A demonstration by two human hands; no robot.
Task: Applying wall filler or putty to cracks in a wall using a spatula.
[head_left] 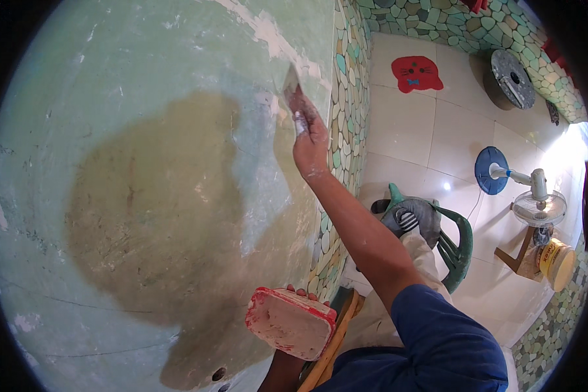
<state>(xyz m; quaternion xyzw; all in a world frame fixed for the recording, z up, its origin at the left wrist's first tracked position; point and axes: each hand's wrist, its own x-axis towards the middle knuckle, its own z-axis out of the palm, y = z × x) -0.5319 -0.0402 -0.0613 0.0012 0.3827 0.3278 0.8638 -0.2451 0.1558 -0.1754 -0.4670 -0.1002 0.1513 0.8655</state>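
My right hand [310, 140] is closed around a putty knife [291, 78], with white smears on its fingers. The blade lies at the green wall [170, 59], just below a streak of pale filler [268, 32]; whether it touches cannot be made out. Lower down, my left hand [312, 296] grips a red plastic tub [332, 321] from behind and beneath, so only its fingertips show over the rim. Pale putty coats the inside of the tub, which is tilted toward me.
Pebble-patterned tile [349, 85] borders the wall. On the tiled floor stand a green plastic chair [460, 255], a fan [538, 196], a yellow bucket [556, 263] and a dark round container [511, 80]. A red mat [417, 74] lies there. A wooden rail [336, 343] is beside me.
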